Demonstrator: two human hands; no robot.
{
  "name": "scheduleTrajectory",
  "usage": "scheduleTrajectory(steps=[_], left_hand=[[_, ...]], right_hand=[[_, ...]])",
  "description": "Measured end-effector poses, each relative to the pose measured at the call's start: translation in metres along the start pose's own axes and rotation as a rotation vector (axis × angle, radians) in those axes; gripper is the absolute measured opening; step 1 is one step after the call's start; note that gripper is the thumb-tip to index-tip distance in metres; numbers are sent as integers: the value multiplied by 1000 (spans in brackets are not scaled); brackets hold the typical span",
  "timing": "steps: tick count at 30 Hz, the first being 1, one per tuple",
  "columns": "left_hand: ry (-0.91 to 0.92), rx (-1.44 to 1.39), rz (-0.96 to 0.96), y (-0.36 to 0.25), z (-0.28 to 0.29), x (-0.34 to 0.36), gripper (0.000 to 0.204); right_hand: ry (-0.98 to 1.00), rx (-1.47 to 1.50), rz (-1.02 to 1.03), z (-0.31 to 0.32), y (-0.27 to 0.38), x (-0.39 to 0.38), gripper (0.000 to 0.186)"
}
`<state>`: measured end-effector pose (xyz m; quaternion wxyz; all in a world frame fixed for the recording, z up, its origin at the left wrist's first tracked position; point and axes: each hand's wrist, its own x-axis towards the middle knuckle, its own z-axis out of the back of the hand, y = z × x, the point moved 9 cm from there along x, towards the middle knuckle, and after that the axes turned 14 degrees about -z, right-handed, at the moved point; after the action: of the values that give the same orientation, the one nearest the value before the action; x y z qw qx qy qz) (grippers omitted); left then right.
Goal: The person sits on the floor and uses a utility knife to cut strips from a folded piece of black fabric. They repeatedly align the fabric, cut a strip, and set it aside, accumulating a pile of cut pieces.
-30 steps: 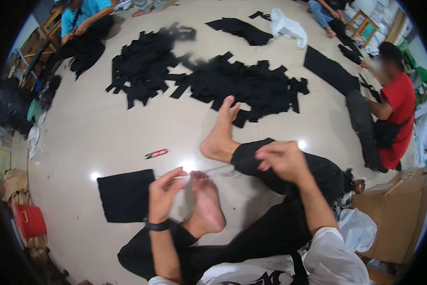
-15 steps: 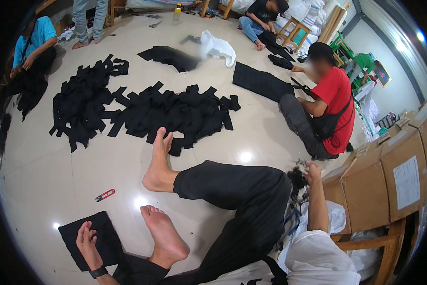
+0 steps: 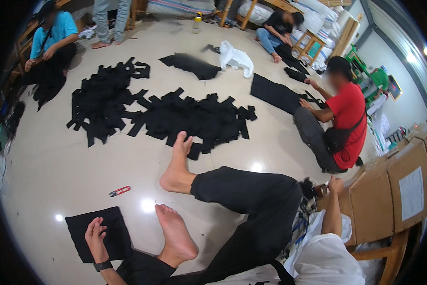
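Observation:
My left hand (image 3: pixel 97 237) hovers over or touches a square of black cloth (image 3: pixel 78 228), its fingers loosely bent and apart, holding nothing visible. My right hand (image 3: pixel 335 185) is out at the right beside a small brown round object (image 3: pixel 321 190) and a clump of black scraps (image 3: pixel 308 189). Its fingers look curled, but what they hold is too small to make out. Red-handled thread snips (image 3: pixel 120 191) lie on the floor left of my bare feet (image 3: pixel 178 235). Beyond my feet spread two heaps of black fabric strips (image 3: pixel 99 104), (image 3: pixel 194 118).
A person in red (image 3: pixel 346 123) sits at the right near cardboard boxes (image 3: pixel 370 199) and a long black cloth (image 3: pixel 273 92). People sit at the back left (image 3: pixel 52 42) and back right (image 3: pixel 277 31); another stands (image 3: pixel 109 19). A white bag (image 3: pixel 235 59) lies near a bottle (image 3: pixel 196 23).
Compared with a second ago, my hands have parted: the left moved down-left over the square cloth, the right swung out toward the boxes. The view also shifted, showing more of the room.

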<state>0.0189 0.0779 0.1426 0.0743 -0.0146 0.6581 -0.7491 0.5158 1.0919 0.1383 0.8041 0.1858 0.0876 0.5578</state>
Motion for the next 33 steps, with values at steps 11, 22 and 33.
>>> scheduleTrajectory(steps=[11, 22, 33], left_hand=[[217, 893, -36, 105, -2, -2, 88], [355, 1013, 71, 113, 20, -19, 136], [489, 898, -88, 116, 31, -15, 142]], right_hand=[[-133, -73, 759, 50, 232, -116, 19], [263, 309, 1774, 17, 387, -689, 36], [1145, 158, 1982, -76, 169, -1021, 31]])
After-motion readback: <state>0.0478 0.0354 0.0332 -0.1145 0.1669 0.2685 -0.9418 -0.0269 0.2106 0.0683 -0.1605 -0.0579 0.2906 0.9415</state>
